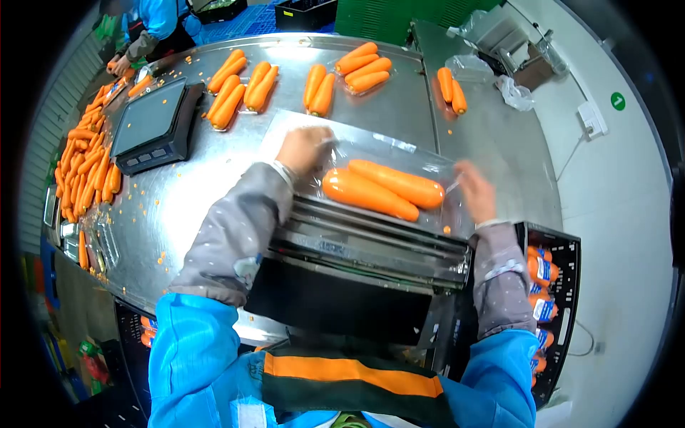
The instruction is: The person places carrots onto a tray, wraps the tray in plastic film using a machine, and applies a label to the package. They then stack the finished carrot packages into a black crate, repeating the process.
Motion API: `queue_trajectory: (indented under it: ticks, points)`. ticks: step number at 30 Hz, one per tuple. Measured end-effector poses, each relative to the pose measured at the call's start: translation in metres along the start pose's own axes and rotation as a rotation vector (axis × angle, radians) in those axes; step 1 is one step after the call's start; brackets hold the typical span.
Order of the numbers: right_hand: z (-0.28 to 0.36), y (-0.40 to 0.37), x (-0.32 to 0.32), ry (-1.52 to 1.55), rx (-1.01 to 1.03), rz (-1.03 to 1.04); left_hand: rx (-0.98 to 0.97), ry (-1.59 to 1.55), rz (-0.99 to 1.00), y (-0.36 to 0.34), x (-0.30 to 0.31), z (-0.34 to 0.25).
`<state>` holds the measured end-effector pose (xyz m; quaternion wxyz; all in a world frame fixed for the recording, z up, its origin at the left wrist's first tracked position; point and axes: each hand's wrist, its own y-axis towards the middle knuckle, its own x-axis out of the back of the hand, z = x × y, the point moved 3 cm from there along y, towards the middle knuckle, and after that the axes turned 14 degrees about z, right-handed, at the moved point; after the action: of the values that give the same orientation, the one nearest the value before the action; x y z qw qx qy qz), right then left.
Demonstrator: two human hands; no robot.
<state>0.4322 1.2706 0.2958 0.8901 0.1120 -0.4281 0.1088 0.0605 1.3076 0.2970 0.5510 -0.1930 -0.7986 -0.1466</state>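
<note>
Two large carrots [369, 194] lie side by side in front of me, with clear plastic film [357, 148] spread around them. At the film's left side my left hand [305, 150] is closed, its fingers pinching the film near the carrots' upper end. My right hand [477, 191] is at the opposite side, slightly blurred, fingers closed on the film's edge. Beneath the carrots' near side runs the metal front of a film wrapping machine [357, 239], with a dark plate nearer my body.
Several pairs and groups of carrots [319, 90] lie along the steel table's [399, 82] far side. A scale [150, 121] stands left, beside a heap of loose carrots [85, 171]. Packed carrots fill a black crate [571, 285] at right. Another person [158, 21] handles carrots at far left.
</note>
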Motion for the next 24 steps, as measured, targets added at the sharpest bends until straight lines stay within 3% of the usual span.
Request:
queue_trajectory:
  ticks: [1, 2, 3, 5, 6, 9, 10, 13, 15, 17, 20, 24]
  points:
    - [-0.001, 0.003, -0.020, -0.164, 0.209, 0.125, 0.028, -0.485, -0.080, 0.001, -0.039, 0.009]
    - [0.000, 0.006, -0.023, -0.112, 0.215, 0.133, -0.216, -0.409, -0.135, -0.001, -0.043, 0.002]
    - [0.001, 0.005, -0.026, -0.054, 0.210, 0.147, -0.230, -0.340, -0.153, -0.002, -0.046, 0.006]
    - [0.007, 0.005, -0.026, -0.046, 0.197, 0.185, -0.175, -0.517, 0.010, -0.001, -0.039, 0.002]
    - [0.010, 0.008, -0.023, -0.049, 0.199, 0.192, -0.201, -0.399, -0.047, 0.000, -0.034, -0.004]
    - [0.002, 0.005, -0.028, 0.369, -0.245, 0.405, 0.059, -0.516, 0.128, 0.004, -0.030, -0.006]
    - [-0.009, 0.005, -0.036, 0.423, -0.073, 0.274, 0.117, -0.507, 0.143, 0.006, -0.033, -0.005]
    - [0.020, 0.001, -0.036, 0.801, -0.482, 0.353, 0.456, -0.301, 0.340, 0.018, -0.039, -0.002]
    - [0.018, -0.005, -0.031, 0.946, -0.653, 0.528, 0.486, -0.354, 0.380, 0.019, -0.033, -0.002]
    - [0.031, -0.019, -0.022, 0.870, -0.618, 0.512, 0.288, -0.409, 0.530, -0.002, -0.005, -0.021]
    - [0.076, -0.074, -0.017, 0.914, -0.665, 0.574, 0.365, -0.383, 0.574, -0.051, -0.017, -0.027]
    - [0.080, -0.158, -0.057, 0.790, -0.680, 0.646, 0.518, -0.404, 0.584, -0.150, -0.038, -0.065]
